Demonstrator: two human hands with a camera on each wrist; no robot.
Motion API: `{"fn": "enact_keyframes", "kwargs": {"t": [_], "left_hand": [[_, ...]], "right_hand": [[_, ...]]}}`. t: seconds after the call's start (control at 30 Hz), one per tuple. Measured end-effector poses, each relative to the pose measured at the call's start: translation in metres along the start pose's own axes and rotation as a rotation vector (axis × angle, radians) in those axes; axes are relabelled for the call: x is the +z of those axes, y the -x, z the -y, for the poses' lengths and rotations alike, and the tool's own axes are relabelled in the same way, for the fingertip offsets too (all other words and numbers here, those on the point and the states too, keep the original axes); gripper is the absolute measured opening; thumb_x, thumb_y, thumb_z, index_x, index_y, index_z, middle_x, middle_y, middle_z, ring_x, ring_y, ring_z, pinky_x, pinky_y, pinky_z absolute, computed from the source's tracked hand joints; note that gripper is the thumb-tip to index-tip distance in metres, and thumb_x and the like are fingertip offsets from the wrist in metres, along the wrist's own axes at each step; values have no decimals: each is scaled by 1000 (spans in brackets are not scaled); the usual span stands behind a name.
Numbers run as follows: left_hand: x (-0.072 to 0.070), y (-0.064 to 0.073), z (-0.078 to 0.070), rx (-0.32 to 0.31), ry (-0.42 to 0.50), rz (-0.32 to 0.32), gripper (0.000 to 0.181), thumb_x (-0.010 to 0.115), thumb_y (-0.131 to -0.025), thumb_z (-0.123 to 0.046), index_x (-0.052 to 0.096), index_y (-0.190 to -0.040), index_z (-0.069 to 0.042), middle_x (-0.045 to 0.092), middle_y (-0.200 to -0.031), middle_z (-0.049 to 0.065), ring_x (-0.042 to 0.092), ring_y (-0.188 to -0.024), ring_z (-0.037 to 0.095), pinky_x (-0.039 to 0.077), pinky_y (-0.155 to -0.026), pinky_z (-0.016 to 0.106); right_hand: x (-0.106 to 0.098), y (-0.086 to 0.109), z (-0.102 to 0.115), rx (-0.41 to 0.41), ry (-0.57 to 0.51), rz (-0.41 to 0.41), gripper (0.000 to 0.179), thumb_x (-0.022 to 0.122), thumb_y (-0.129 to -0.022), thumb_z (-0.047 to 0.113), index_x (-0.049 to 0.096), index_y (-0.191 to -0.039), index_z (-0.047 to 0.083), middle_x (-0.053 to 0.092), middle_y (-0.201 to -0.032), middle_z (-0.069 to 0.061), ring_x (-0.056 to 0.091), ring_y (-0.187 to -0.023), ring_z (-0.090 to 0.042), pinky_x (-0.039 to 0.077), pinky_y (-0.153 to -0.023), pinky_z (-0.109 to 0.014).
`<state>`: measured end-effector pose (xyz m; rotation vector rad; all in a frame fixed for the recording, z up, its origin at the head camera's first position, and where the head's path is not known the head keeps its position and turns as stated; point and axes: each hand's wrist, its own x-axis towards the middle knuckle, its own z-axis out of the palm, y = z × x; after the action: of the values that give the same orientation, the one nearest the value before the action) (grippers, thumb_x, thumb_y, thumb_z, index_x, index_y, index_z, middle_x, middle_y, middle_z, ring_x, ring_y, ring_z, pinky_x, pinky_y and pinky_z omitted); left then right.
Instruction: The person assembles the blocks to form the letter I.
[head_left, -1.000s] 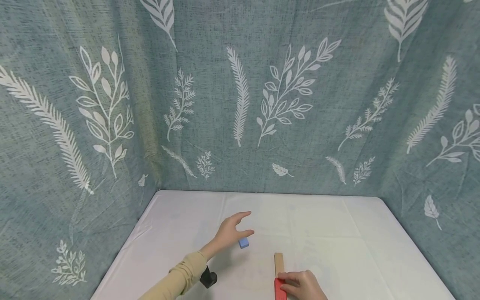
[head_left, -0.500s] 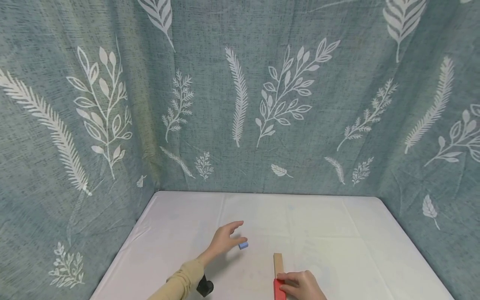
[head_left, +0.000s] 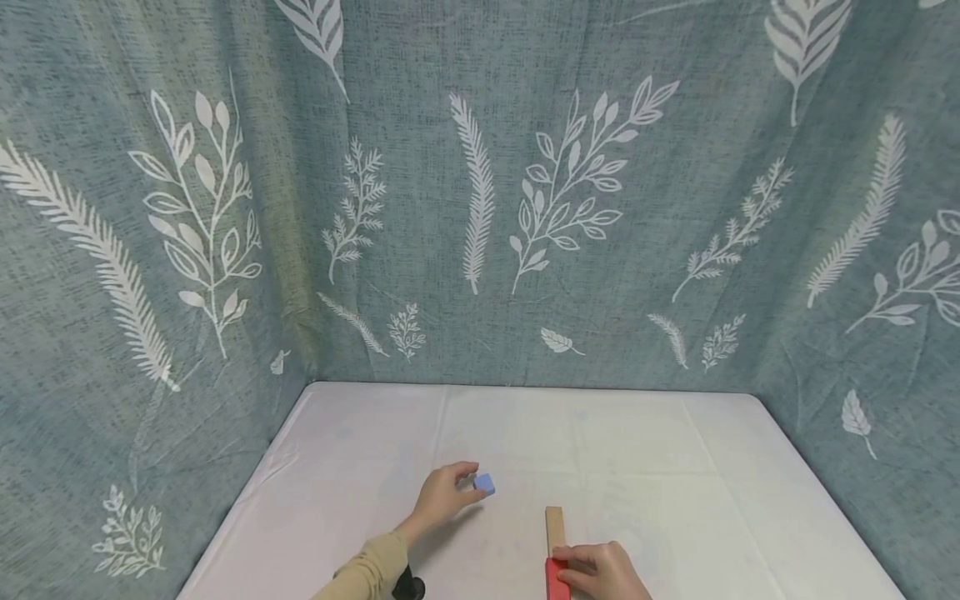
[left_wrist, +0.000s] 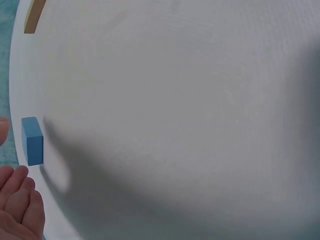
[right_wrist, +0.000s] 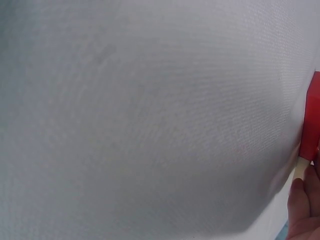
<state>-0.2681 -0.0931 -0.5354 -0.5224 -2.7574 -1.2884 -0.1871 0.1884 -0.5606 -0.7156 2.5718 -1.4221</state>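
Note:
In the head view, a small blue block point(head_left: 484, 484) stands on the white cloth between the thumb and index finger of my left hand point(head_left: 442, 498). The left wrist view shows that blue block point(left_wrist: 33, 141) with the thumb on one side and the other fingers right at its lower end; a gap shows at the thumb. My right hand point(head_left: 606, 568) pinches a red block point(head_left: 556, 581), its fingertips close to where this meets a natural-wood block point(head_left: 554, 527). Red and wooden blocks lie end to end in a line. The red one runs out of the frame at the bottom.
A white cloth point(head_left: 660, 467) covers the table, with leaf-patterned blue-green curtains point(head_left: 435, 208) around its back and sides. A black device point(head_left: 408, 586) sits under the left sleeve point(head_left: 371, 567).
My left hand has drawn back toward me and lowered beside the blue block, its thumb and fingers coming to either side of it. The right hand stays at the red block.

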Motion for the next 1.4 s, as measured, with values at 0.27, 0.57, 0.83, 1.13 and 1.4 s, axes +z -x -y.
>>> {"fn": "enact_keyframes", "kwargs": {"t": [0.27, 0.57, 0.83, 1.13, 1.4], "left_hand": [[6, 5, 1, -27, -21, -37, 45, 76, -77, -19, 63, -111, 7, 67, -112, 22, 63, -106, 39, 50, -93, 53], [12, 7, 2, -46, -19, -91, 41, 78, -74, -16, 65, -107, 6, 69, -108, 21, 67, -99, 36, 54, -88, 49], [16, 6, 3, -64, -21, -110, 38, 78, -73, -14, 67, -105, 3, 70, -106, 19, 67, -99, 34, 54, -88, 49], [20, 5, 2, -115, -23, -158, 33, 78, -72, -12, 70, -102, 0, 72, -104, 16, 67, -100, 33, 54, -88, 47], [22, 6, 3, -115, -20, -176, 32, 78, -72, -11, 70, -101, 0, 72, -102, 15, 67, -98, 33, 55, -86, 47]], "right_hand": [[0, 0, 1, -12, 6, -4, 31, 72, -82, 22, 72, -105, 1, 72, -103, -16, 69, -93, -11, 59, -72, -21], [0, 1, 5, -14, 27, -9, 31, 73, -82, 22, 72, -104, 1, 72, -102, -15, 69, -93, -10, 59, -72, -20], [-1, 1, 5, -22, 78, -19, 30, 72, -82, 23, 72, -105, 2, 73, -102, -13, 69, -92, -9, 59, -73, -20], [-1, 0, -1, 10, 78, -7, 31, 71, -83, 27, 73, -105, 6, 73, -104, -11, 68, -93, -7, 58, -74, -19], [-1, 0, -1, 16, 62, 1, 32, 72, -82, 28, 73, -105, 6, 72, -104, -11, 69, -94, -10, 60, -74, -23]]}}
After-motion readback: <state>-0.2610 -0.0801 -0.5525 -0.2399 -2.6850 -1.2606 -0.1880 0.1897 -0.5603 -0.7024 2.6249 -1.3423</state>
